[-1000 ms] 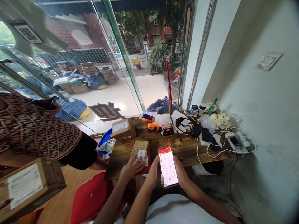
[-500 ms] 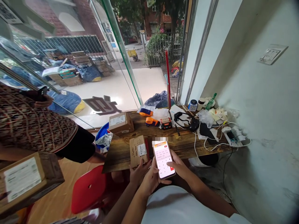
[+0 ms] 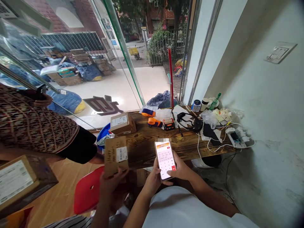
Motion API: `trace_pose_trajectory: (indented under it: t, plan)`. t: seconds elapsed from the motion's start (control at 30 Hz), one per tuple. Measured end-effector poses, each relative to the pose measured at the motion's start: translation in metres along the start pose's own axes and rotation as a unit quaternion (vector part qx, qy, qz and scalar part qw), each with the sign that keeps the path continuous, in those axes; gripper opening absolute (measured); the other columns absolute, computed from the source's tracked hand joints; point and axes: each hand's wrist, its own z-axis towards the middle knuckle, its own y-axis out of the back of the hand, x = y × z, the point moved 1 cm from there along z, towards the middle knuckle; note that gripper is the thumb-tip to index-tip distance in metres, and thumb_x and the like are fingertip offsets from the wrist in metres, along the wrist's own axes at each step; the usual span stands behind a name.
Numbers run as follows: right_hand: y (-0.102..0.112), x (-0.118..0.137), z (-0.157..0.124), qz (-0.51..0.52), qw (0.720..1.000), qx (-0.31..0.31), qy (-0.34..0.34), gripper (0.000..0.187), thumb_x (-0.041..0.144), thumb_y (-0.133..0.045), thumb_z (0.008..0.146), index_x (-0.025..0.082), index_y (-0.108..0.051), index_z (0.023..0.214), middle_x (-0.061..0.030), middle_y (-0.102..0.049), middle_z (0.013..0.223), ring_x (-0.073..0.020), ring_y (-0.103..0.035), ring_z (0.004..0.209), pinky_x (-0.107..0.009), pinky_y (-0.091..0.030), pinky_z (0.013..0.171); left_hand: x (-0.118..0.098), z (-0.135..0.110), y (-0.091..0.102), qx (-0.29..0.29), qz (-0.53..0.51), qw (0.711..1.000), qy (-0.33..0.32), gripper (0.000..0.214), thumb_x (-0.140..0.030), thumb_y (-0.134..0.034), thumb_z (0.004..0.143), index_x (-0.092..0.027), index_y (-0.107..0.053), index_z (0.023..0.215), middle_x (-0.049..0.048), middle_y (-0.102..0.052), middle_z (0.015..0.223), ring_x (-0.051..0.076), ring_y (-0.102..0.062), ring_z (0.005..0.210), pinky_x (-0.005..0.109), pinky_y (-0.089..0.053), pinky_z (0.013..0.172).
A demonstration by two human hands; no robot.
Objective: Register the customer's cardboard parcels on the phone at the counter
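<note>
Both my hands hold a smartphone (image 3: 165, 159) upright over the near edge of the wooden table (image 3: 147, 145). My left hand (image 3: 152, 180) wraps its left side and my right hand (image 3: 181, 169) grips the right side, thumb on the screen. The screen shows a red-and-white keypad page. To the left, another person's hand (image 3: 111, 183), coming from a striped sleeve, holds a flat cardboard parcel (image 3: 116, 155) with a white label, lifted off the table's corner.
On the table are a cardboard box (image 3: 122, 123), orange scanners (image 3: 154, 122), a small printer (image 3: 168, 124), headphones and a tangle of cables with a power strip (image 3: 237, 139). A red chair (image 3: 87, 190) stands below. A person in a patterned top (image 3: 30, 123) stands left, near another box (image 3: 19, 180).
The other person's hand has lifted the flat parcel off the table and carried it left. My phone screen has switched from an icon page to a keypad. Both my hands stay on the phone.
</note>
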Motion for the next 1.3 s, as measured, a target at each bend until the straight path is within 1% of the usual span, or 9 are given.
trace_pose_trajectory:
  t: [0.13,0.3,0.5,0.67,0.9,1.0,1.13,1.2,1.3]
  plan:
    - [-0.002,-0.005,0.000,-0.010,1.000,0.001,-0.011,0.073,0.013,-0.068,0.065,0.023,-0.037,0.130,-0.0100,-0.053,0.128,-0.0269,-0.052,0.117,-0.045,-0.044,0.096,0.002,0.000,-0.001,-0.025,-0.047,0.998,0.029,0.093,-0.029,-0.055,0.072,-0.039,-0.002,0.148,0.0118,-0.040,0.144,0.030,-0.060,0.102,0.030,-0.058,0.052]
    - [-0.007,-0.009,0.004,0.070,0.995,-0.046,-0.051,0.043,0.023,-0.051,0.084,0.025,-0.044,0.127,-0.0069,-0.060,0.122,-0.0233,-0.058,0.110,-0.043,-0.044,0.096,-0.002,0.001,-0.006,-0.042,-0.043,0.998,0.025,0.097,-0.032,-0.061,0.070,-0.039,-0.003,0.148,0.0126,-0.039,0.143,0.031,-0.061,0.101,0.027,-0.058,0.048]
    - [-0.012,-0.016,0.005,0.153,0.983,-0.075,-0.065,0.043,0.025,-0.056,0.079,0.027,-0.051,0.122,-0.0039,-0.066,0.114,-0.0217,-0.064,0.096,-0.038,-0.049,0.087,-0.010,0.001,-0.021,-0.093,0.010,0.996,0.014,0.081,-0.038,-0.054,0.085,-0.038,-0.004,0.149,0.0121,-0.042,0.141,0.029,-0.061,0.103,0.028,-0.060,0.054]
    - [-0.011,-0.025,0.014,0.186,0.963,-0.169,-0.100,0.034,0.038,-0.060,0.077,0.021,-0.060,0.106,-0.0036,-0.072,0.092,-0.0208,-0.066,0.077,-0.034,-0.051,0.073,-0.007,0.002,-0.019,-0.086,0.014,0.996,0.021,0.082,-0.041,-0.054,0.083,-0.034,-0.006,0.149,0.0128,-0.044,0.140,0.029,-0.061,0.103,0.026,-0.058,0.050]
    - [-0.009,-0.021,0.025,0.126,0.941,-0.287,-0.125,0.045,0.061,-0.064,0.073,0.018,-0.065,0.086,-0.0056,-0.071,0.080,-0.0246,-0.065,0.077,-0.035,-0.051,0.069,-0.001,0.003,-0.018,-0.036,0.001,0.999,0.024,0.090,-0.046,-0.056,0.076,-0.033,-0.006,0.150,0.0128,-0.041,0.144,0.033,-0.059,0.106,0.036,-0.059,0.064]
    - [-0.010,-0.018,0.018,0.082,0.954,-0.276,-0.082,0.049,0.065,-0.052,0.080,0.019,-0.064,0.092,-0.0078,-0.070,0.091,-0.0265,-0.064,0.089,-0.038,-0.051,0.080,-0.001,0.003,-0.021,-0.042,-0.007,0.999,0.008,0.090,-0.047,-0.054,0.075,-0.030,-0.007,0.151,0.0133,-0.043,0.143,0.035,-0.059,0.108,0.040,-0.059,0.069]
    - [-0.011,-0.009,-0.002,-0.078,0.965,-0.238,0.076,0.050,0.053,-0.035,0.093,0.023,-0.045,0.132,-0.0111,-0.054,0.131,-0.0265,-0.051,0.119,-0.043,-0.041,0.100,-0.004,0.001,-0.023,-0.063,-0.012,0.998,-0.002,0.085,-0.044,-0.052,0.076,-0.031,-0.013,0.150,0.0112,-0.046,0.141,0.037,-0.056,0.113,0.040,-0.058,0.072]
    - [-0.009,-0.004,-0.014,-0.179,0.953,-0.197,0.147,0.053,0.049,-0.030,0.095,0.024,-0.032,0.142,-0.0119,-0.040,0.142,-0.0284,-0.042,0.128,-0.046,-0.039,0.102,-0.006,0.000,-0.023,-0.073,-0.021,0.997,-0.013,0.084,-0.041,-0.051,0.076,-0.031,-0.013,0.150,0.0100,-0.046,0.140,0.037,-0.054,0.115,0.039,-0.058,0.072]
    - [-0.004,-0.002,-0.026,-0.295,0.921,-0.138,0.212,0.055,0.049,-0.027,0.094,0.027,-0.031,0.144,-0.0108,-0.028,0.147,-0.0316,-0.034,0.131,-0.049,-0.037,0.102,-0.008,-0.002,-0.022,-0.074,-0.045,0.996,-0.017,0.083,-0.038,-0.049,0.077,-0.030,-0.011,0.151,0.0100,-0.045,0.141,0.036,-0.053,0.116,0.035,-0.058,0.065]
